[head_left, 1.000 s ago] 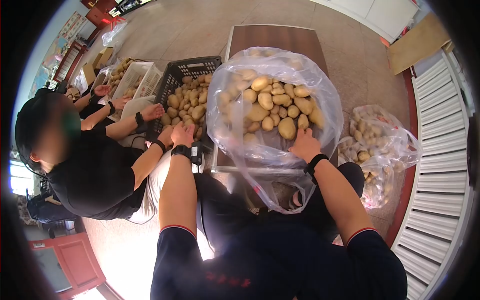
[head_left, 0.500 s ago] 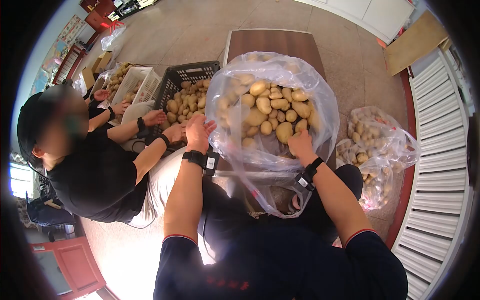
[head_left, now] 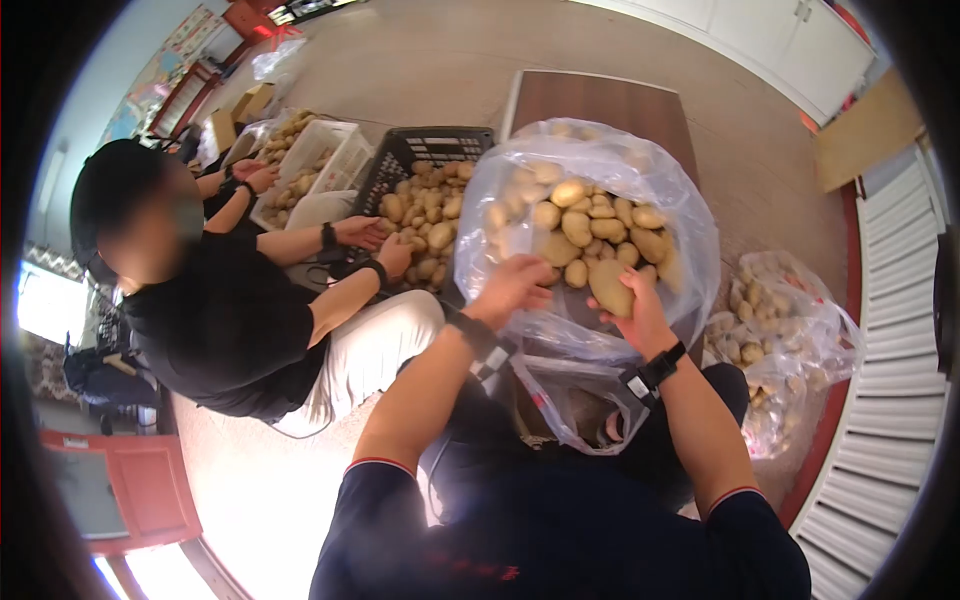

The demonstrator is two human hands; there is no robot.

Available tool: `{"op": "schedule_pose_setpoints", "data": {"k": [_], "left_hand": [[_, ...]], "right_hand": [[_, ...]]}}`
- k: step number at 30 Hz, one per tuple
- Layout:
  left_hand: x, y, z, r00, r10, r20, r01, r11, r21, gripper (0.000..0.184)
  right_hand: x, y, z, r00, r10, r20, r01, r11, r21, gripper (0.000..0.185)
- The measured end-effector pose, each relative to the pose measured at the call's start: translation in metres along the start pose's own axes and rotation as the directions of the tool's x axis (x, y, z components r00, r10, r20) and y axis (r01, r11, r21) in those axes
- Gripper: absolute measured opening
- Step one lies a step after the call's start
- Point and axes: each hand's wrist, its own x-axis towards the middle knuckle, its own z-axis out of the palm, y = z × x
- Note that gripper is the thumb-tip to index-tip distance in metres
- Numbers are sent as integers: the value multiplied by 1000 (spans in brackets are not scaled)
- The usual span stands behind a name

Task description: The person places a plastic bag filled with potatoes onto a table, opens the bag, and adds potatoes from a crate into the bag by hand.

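A large clear plastic bag point(head_left: 480, 235), its mouth spread wide, holds many potatoes point(head_left: 577, 228). My right hand point(head_left: 645, 310) is closed around one large potato point(head_left: 610, 287) at the near side of the bag's mouth. To the left of it, my left hand point(head_left: 512, 290) hovers over the bag's near rim, palm toward the held potato. Its fingers are loosely bent and apart, with nothing visible in them. Both wrists wear black bands with a small white-faced box.
A black crate point(head_left: 378, 180) of potatoes stands left of the bag, where a co-worker in black point(head_left: 215, 315) reaches in. Beyond it is a white crate point(head_left: 345, 150). A brown board point(head_left: 600, 100) lies under the bag. Another potato bag point(head_left: 775, 310) sits right, by a white radiator point(head_left: 880, 400).
My left hand has moved right, from beside the black crate to the bag's near rim. My right hand has lifted a large potato toward me. The view has shifted slightly.
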Motion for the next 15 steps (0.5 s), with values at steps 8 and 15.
{"op": "schedule_pose_setpoints", "data": {"k": [8, 15], "left_hand": [[-12, 5, 13, 977, -114, 180, 107, 993, 46, 55], [-10, 5, 13, 935, -125, 331, 113, 992, 54, 53]], "right_hand": [[-4, 5, 25, 988, 152, -7, -147, 939, -310, 41], [1, 12, 28, 998, 59, -29, -66, 911, -407, 40]]}}
